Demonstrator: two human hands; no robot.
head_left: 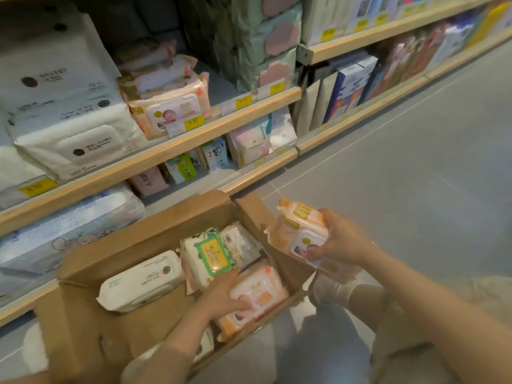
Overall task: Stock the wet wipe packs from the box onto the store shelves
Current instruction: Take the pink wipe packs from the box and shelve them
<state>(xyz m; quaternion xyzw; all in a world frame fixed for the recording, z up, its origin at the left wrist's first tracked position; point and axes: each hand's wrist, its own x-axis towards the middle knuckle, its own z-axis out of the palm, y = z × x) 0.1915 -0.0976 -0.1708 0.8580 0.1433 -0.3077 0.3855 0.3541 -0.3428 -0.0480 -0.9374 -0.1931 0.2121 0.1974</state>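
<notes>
The right hand grips an orange wet wipe pack, holding it in the air just right of the cardboard box, above the grey floor. The left hand reaches into the box, its fingers resting on a second orange pack lying there beside a green-lidded pack and a white pack. Matching orange packs sit stacked on the wooden shelf above.

Right hand grips orange pack; left hand in box.
</notes>
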